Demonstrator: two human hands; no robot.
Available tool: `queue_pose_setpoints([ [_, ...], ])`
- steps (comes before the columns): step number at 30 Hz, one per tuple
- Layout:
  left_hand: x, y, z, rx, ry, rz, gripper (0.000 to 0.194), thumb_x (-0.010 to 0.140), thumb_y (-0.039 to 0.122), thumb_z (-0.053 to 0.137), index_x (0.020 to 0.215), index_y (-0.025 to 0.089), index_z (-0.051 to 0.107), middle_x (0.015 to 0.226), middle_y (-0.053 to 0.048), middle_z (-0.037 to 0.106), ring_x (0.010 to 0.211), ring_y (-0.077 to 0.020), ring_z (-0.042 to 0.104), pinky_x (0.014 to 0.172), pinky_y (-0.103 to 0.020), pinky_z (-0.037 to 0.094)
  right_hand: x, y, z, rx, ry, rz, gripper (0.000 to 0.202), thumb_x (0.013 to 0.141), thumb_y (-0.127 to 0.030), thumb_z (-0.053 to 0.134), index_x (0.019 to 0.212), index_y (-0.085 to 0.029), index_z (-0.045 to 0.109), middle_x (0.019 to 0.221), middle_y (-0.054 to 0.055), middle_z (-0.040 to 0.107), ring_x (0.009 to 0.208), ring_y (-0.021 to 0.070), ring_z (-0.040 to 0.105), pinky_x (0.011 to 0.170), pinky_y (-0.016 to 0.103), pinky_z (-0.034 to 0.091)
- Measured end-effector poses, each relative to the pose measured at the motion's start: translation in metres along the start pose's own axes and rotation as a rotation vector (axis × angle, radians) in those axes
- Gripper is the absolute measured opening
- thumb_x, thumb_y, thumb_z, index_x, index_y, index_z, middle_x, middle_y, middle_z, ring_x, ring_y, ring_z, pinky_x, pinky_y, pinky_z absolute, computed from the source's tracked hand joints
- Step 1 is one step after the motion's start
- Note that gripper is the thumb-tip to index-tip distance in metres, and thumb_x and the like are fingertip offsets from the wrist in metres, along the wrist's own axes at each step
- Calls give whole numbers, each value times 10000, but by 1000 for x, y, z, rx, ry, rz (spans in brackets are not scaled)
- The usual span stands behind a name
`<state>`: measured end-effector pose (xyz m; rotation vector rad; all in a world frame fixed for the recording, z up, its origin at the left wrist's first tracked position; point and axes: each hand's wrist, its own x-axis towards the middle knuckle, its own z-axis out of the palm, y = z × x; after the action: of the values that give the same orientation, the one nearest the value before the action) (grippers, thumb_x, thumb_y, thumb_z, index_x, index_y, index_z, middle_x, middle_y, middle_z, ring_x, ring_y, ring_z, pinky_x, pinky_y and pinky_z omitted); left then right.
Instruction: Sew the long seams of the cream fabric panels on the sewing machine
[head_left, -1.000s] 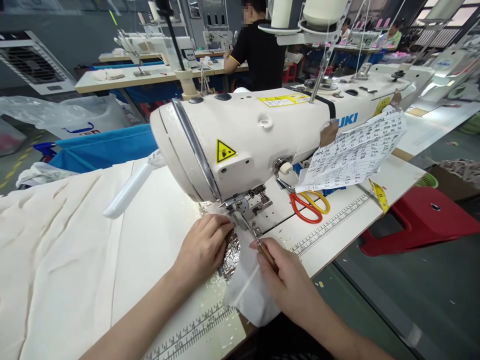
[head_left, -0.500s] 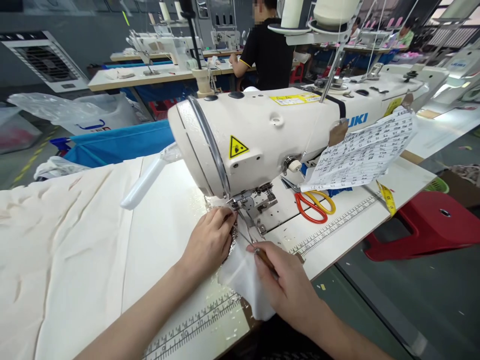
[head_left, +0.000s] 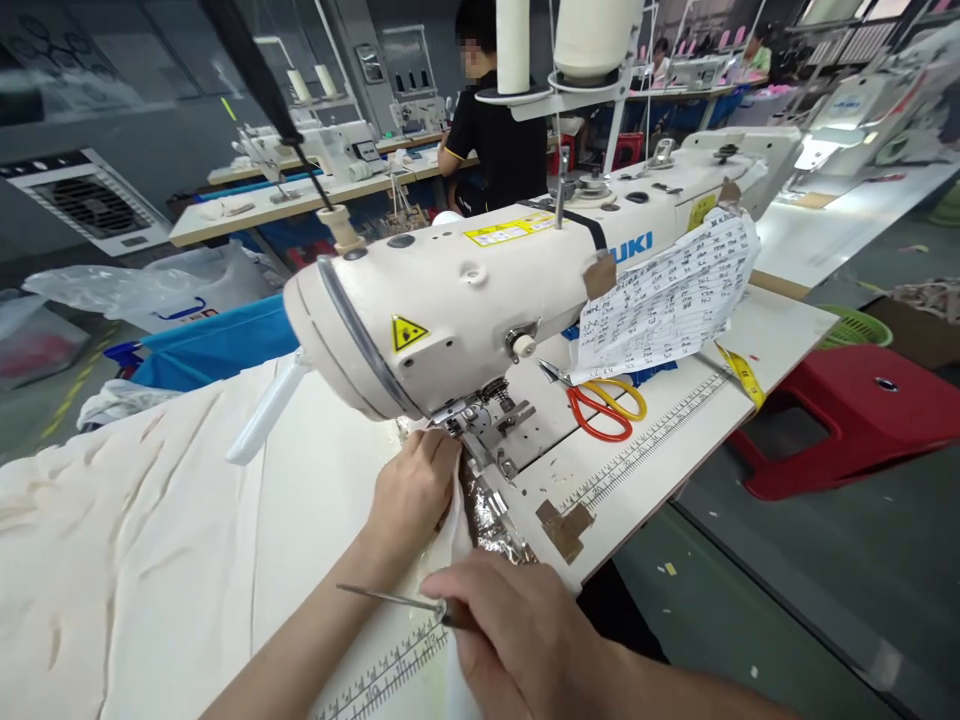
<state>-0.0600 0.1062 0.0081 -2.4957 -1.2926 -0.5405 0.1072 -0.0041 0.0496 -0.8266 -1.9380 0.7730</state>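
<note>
Close to the presser foot (head_left: 459, 415) of a white sewing machine (head_left: 450, 300), my left hand (head_left: 416, 485) has its fingers curled on the edge of a white fabric piece (head_left: 459, 520). That fabric runs from the needle area down toward my right hand (head_left: 517, 625), which is closed around the handle of an awl (head_left: 394, 598). The awl's thin metal shaft points left, over my left forearm. Between the fabric and the machine's metal guide parts, a shiny, crinkled patch (head_left: 491, 525) shows on the bed. My left fingertips are partly hidden.
Red-and-yellow-handled scissors (head_left: 607, 408) lie right of the needle area, below a handwritten paper sheet (head_left: 664, 300). Cream fabric (head_left: 135, 520) covers the left of the table. A yellow tape measure (head_left: 742, 378) hangs over the right edge, near a red stool (head_left: 847, 430). Another person (head_left: 499, 135) sits beyond.
My right hand has drawn the awl back from the needle area toward me, and its tip now points left. The fabric has shifted left, uncovering the shiny patch. The camera view has turned.
</note>
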Motion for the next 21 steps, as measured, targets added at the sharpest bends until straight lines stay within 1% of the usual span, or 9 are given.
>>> queue_pose_setpoints([
  [2, -3, -6, 4, -143, 76, -76, 160, 940, 160, 480, 939, 182, 639, 952, -71, 677, 859, -204, 617, 660, -288, 526, -7, 8, -4, -79, -32, 78, 290, 927, -151, 373, 1148, -136, 561, 901, 89, 705, 729, 195, 655, 643, 292, 513],
  [3, -3, -9, 5, -230, 88, -113, 162, 942, 200, 488, 927, 182, 648, 952, -69, 683, 869, -200, 631, 688, -294, 533, -9, 13, -7, -133, -36, 132, 284, 953, -170, 359, 1153, -131, 558, 899, 95, 711, 715, 204, 663, 627, 301, 506],
  [5, -3, -15, 4, -402, 68, -182, 194, 936, 270, 499, 883, 185, 665, 934, -62, 693, 868, -192, 650, 729, -303, 541, -10, 24, -12, -260, -22, 241, 287, 995, -213, 351, 1188, -118, 541, 900, 105, 720, 698, 227, 678, 612, 323, 499],
  [8, -1, -19, 1, -567, 7, -281, 225, 907, 326, 520, 849, 192, 692, 917, -56, 709, 860, -188, 661, 744, -305, 539, -6, 39, -16, -450, 28, 298, 319, 999, -215, 363, 1274, -109, 486, 973, 126, 727, 744, 252, 697, 612, 336, 497],
  [10, 1, -20, -1, -615, -14, -339, 224, 879, 348, 546, 842, 196, 706, 910, -53, 715, 848, -190, 664, 731, -302, 537, 0, 46, -16, -549, 19, 303, 324, 978, -172, 383, 1280, -121, 489, 989, 122, 731, 755, 243, 701, 588, 315, 483],
  [13, 1, -21, -1, -656, -20, -393, 216, 844, 370, 579, 835, 204, 717, 906, -45, 722, 847, -193, 672, 711, -291, 534, 9, 51, -12, -639, -52, 323, 290, 937, -132, 444, 1207, -142, 547, 909, 98, 731, 713, 232, 698, 524, 296, 446],
  [15, 1, -22, -1, -673, -33, -416, 215, 834, 378, 587, 832, 209, 720, 908, -40, 731, 859, -195, 677, 716, -287, 534, 14, 53, -9, -652, -82, 325, 271, 915, -125, 476, 1169, -147, 568, 870, 89, 723, 696, 235, 691, 506, 298, 433],
  [21, 4, -21, -3, -704, -48, -458, 209, 824, 383, 597, 817, 215, 720, 915, -35, 743, 847, -200, 681, 727, -295, 536, 17, 56, -8, -612, -84, 334, 238, 913, -137, 507, 1141, -159, 571, 881, 72, 713, 712, 231, 681, 530, 302, 438],
])
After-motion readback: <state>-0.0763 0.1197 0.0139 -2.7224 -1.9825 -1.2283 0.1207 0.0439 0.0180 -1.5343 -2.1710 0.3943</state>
